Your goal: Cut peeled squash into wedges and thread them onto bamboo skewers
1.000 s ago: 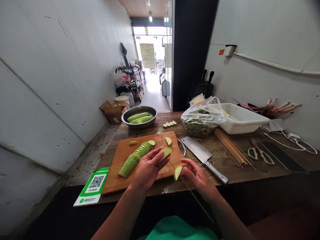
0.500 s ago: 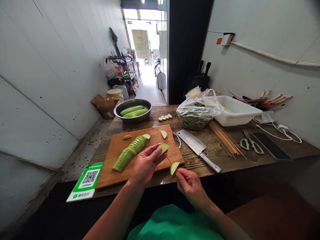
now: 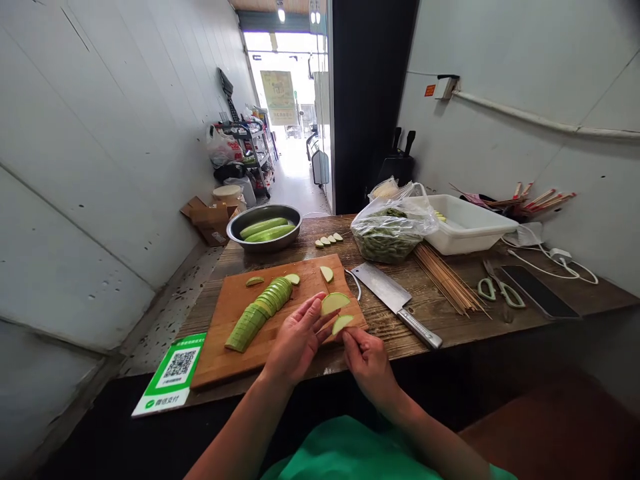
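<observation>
My left hand is over the cutting board, its thumb and fingers at the edge of a pale zucchini half-slice. Just below that piece, another half-slice sits at the fingertips of my right hand. The right fingers are pinched together on a thin wooden skewer, mostly hidden behind the slices and fingers. Left of my hands, a row of sliced zucchini leans across the board. A few loose slices lie near the board's far edge.
A cleaver lies right of the board, then bamboo skewers, scissors and a phone. Behind stand a metal bowl with whole zucchini, a plastic bag of greens and a white tub. A QR-code sign is front left.
My right hand has moved up and left, bringing its slice close under the one at my left hand. The left fingers have spread a little. The whole view has shifted slightly.
</observation>
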Demonstrator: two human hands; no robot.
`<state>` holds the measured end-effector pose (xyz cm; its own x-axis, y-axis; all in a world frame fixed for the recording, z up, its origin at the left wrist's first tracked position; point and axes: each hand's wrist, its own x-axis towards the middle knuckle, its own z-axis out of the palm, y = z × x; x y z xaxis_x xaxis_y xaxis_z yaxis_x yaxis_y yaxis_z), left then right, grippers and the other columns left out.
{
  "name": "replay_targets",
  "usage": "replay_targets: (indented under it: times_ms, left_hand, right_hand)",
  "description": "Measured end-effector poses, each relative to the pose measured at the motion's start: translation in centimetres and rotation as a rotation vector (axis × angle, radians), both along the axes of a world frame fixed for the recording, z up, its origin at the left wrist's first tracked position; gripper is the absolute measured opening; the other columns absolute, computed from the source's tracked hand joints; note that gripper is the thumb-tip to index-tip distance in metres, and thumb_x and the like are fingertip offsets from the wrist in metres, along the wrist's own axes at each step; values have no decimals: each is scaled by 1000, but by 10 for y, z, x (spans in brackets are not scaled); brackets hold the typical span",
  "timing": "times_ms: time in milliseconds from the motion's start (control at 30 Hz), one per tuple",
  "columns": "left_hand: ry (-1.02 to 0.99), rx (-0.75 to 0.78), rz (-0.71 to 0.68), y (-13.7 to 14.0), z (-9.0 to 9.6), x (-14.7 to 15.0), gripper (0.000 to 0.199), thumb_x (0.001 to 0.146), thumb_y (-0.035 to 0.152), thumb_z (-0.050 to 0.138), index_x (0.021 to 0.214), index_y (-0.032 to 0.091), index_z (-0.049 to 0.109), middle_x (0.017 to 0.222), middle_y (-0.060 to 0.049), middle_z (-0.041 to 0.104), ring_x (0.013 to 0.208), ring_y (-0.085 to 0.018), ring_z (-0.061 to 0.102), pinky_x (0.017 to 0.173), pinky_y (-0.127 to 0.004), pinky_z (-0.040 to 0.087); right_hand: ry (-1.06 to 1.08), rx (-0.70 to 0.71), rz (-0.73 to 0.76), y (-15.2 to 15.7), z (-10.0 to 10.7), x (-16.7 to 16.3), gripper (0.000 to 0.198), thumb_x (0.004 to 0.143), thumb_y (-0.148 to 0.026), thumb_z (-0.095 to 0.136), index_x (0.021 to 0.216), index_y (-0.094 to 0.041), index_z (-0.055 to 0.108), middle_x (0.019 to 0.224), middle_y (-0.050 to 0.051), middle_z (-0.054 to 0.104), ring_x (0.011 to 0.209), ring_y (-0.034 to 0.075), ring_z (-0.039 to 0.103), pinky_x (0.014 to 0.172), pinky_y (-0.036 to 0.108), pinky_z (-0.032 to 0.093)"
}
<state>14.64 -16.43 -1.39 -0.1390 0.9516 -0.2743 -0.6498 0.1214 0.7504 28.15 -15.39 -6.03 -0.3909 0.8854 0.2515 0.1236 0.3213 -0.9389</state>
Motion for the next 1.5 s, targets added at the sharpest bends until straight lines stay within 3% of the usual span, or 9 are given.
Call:
replay_targets:
  times_ms: [167,400,600,867,1133,1233,1367,1433,1500]
  left_hand:
    - [51,-19,63,2,-4,-1,27,75,21,62,100,13,58,98,-10,62,85,-17,62,77,-30,51]
    - [40,-49,28,4,-9,11,30,68,23,68,94,13,58,85,-9,64,83,-23,62,56,-24,50]
    - [0,-76,116,5,-11,17,25,69,26,67,89,13,60,83,-9,65,77,-21,63,61,-28,51]
    - [9,-65,130,12,-20,22,26,64,26,71,84,12,62,74,-5,64,73,-19,63,65,-27,51]
    - [75,-74,43,16,-33,28,29,67,34,68,85,12,63,75,-7,65,63,-15,60,58,-25,48]
    - [319,-9,9,32,-32,11,29,72,38,62,86,12,65,85,-11,65,76,-19,61,69,-30,48]
    - [1035,257,77,80,-30,-26,22,72,15,59,93,17,67,106,-10,62,109,-23,49,99,-34,29]
    - [1277,396,-49,107,-32,-40,35,72,5,52,101,19,64,116,-8,58,118,-22,41,103,-35,22]
    - [1510,437,-262,129,-35,-50,48,68,-1,48,109,19,60,121,-7,54,123,-22,35,104,-36,21]
  right_hand:
    - [14,-49,15,1,-5,1,31,89,-34,36,71,-16,54,54,-2,43,48,9,38,45,20,30]
    - [40,-76,87,-5,-11,-4,32,88,-33,37,65,-16,50,52,-4,38,48,8,33,44,20,27]
    - [59,-101,88,-6,-12,-3,33,88,-36,37,62,-17,44,52,-5,36,48,8,32,46,21,28]
    - [51,-105,35,-6,-16,-2,33,87,-36,36,61,-17,45,52,-4,37,47,8,32,45,21,27]
    - [33,-113,-17,0,-20,0,32,87,-35,38,64,-16,49,53,-3,40,48,9,36,46,21,29]
    - [68,-160,-50,8,-24,10,32,87,-37,38,71,-15,53,50,-5,36,45,9,34,43,21,27]
    - [127,-247,-96,19,-28,25,33,86,-41,39,78,-13,55,46,-8,28,41,8,27,39,21,20]
    - [154,-277,-77,23,-29,29,34,85,-43,39,78,-13,55,45,-9,26,40,7,25,38,21,18]
    - [162,-287,-58,24,-31,32,35,84,-44,40,78,-13,55,45,-9,26,39,7,25,38,21,17]
